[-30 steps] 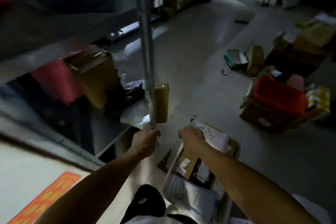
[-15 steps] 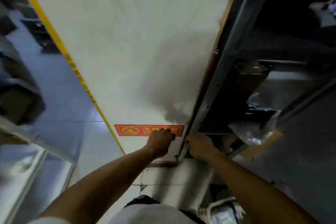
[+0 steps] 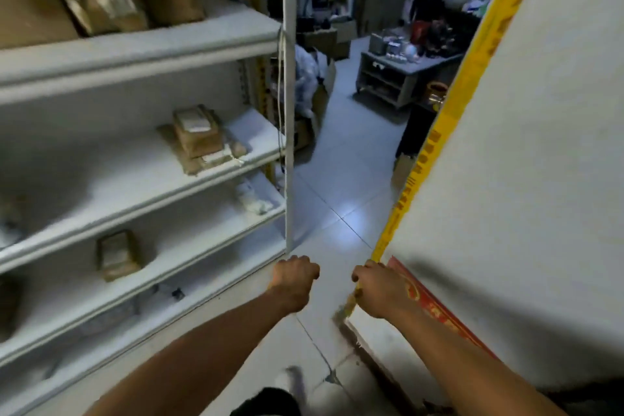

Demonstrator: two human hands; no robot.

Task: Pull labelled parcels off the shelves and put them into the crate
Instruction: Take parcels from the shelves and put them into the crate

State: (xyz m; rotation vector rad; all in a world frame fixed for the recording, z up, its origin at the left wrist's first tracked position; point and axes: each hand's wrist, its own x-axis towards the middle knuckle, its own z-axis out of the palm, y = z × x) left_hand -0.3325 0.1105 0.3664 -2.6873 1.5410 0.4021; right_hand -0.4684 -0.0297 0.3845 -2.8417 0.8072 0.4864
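White metal shelves (image 3: 141, 44) fill the left side. Brown labelled parcels (image 3: 111, 3) stand on the top shelf. A stack of taped boxes (image 3: 197, 133) lies on the second shelf, a white packet (image 3: 251, 199) on the third, and a small labelled box (image 3: 116, 255) on the one below. My left hand (image 3: 295, 275) is a fist just below the shelf's corner post (image 3: 288, 111), holding nothing. My right hand (image 3: 376, 287) is also curled, with nothing in it, in front of the wall's yellow edge strip (image 3: 472, 78). No crate is in view.
A white wall (image 3: 540, 145) with a red sign (image 3: 435, 307) closes the right side. A narrow tiled aisle (image 3: 337, 186) runs ahead between shelf and wall. Further back stand a grey low table (image 3: 398, 74), cardboard boxes (image 3: 324, 40) and clutter.
The view has swung from the crate of parcels past the wall to this shelf aisle. My right hand no longer rests on the parcels; both hands stay curled in front of me.
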